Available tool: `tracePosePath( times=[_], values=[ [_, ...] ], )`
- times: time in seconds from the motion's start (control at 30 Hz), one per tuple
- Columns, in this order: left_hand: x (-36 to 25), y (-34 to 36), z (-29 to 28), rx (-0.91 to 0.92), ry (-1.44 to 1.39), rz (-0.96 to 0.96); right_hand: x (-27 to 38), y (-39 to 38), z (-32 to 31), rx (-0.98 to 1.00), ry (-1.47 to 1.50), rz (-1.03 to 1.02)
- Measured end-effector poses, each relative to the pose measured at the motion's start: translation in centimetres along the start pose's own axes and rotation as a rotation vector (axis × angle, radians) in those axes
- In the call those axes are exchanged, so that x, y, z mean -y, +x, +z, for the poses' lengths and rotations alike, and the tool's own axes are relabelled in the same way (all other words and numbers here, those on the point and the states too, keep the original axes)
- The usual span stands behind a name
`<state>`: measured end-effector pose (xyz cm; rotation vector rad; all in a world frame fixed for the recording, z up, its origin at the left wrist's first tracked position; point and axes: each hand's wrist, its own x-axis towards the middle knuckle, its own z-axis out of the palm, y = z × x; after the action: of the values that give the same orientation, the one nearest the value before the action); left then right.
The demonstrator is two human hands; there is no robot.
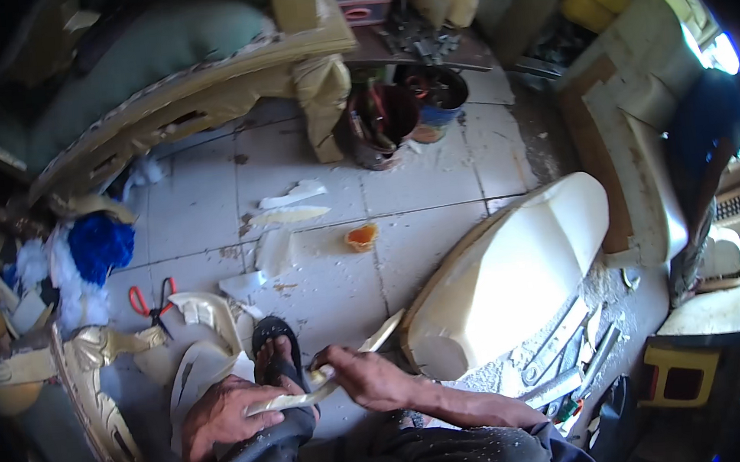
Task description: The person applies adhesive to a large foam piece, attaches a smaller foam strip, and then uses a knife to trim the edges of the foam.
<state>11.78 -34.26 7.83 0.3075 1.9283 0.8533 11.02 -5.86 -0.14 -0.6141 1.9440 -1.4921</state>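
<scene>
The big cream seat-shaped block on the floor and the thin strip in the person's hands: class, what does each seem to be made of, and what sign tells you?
Seat-shaped block: probably foam, matte cream, with soft rounded contours and pale crumbs scattered beside it.
Thin strip: seemingly a foam or vinyl offcut, cream and flexible; it curves between the left hand and right hand. Its exact material is unclear.

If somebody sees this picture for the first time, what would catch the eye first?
Probably the big cream foam seat cushion lying on the tiled floor, right of centre. Next, the left hand and right hand at the bottom, both gripping a thin pale strip above a sandalled foot.
</scene>
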Motion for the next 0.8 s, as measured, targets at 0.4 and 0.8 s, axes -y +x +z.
tracePosePath(
  times=[0.4,0.8],
  values=[
    [-2.1,2.0,-1.8,0.399,-0.015,0.077,4.0,-7.7,-1.8,-0.258,-0.377,0.099],
    [-5.0,8.9,-9.1,0.676,0.32,-0.004,3.9,-22.0,-4.0,-0.764,-0.587,0.938]
  ],
)
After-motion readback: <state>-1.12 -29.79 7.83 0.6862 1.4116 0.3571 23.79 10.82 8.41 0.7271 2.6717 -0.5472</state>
